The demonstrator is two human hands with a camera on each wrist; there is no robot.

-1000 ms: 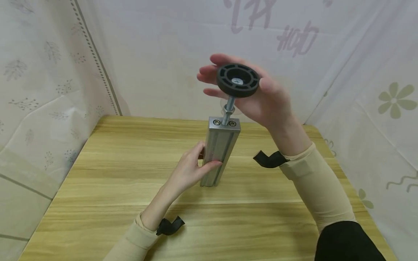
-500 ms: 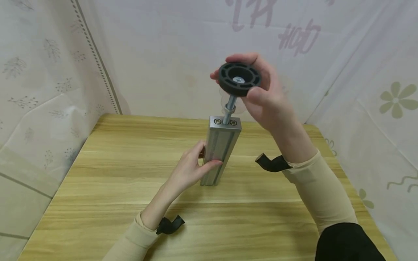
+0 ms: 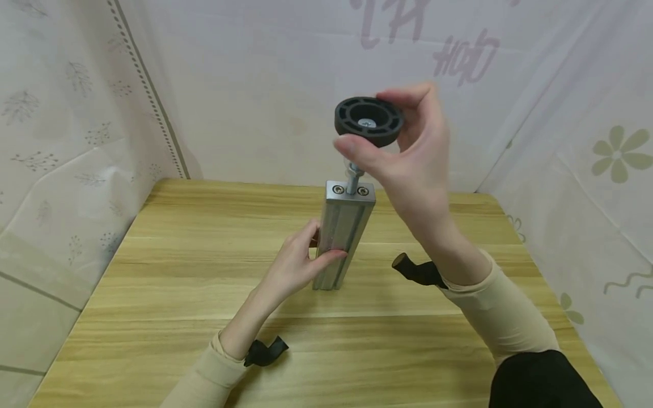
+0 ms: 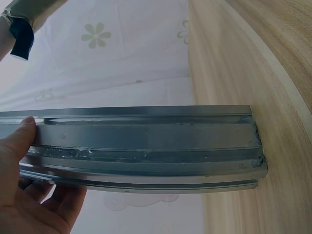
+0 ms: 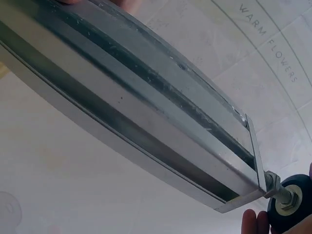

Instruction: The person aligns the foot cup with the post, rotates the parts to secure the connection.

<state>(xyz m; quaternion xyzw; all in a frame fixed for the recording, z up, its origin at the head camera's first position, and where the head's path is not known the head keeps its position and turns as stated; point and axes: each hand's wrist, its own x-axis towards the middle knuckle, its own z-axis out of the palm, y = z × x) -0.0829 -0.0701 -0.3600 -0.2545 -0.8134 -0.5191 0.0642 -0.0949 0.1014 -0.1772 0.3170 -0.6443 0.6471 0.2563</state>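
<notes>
A silver aluminium profile [image 3: 343, 226] stands on end on the wooden table. My left hand [image 3: 291, 263] grips it around the middle, thumb across the near face and fingers behind. Two bolts hold a metal end plate [image 3: 351, 197] on its top. From this plate rises the threaded stem of a levelling foot [image 3: 367, 123] with a black round base. My right hand [image 3: 420, 164] pinches the base's rim between the thumb in front and fingers at the back. In the right wrist view, a hex nut [image 5: 273, 183] sits on the stem just beyond the plate.
The wood-grained table [image 3: 178, 238] extends around the profile. Patterned white cloth [image 3: 245, 85] hangs behind it and along both sides. A black strap [image 3: 265, 352] sticks out from the left wrist, another black strap [image 3: 418, 272] from the right.
My right hand, with fingers spread around the base a second ago, has turned and closed on its rim, the thumb swinging leftward across the front. Left hand and profile stay put.
</notes>
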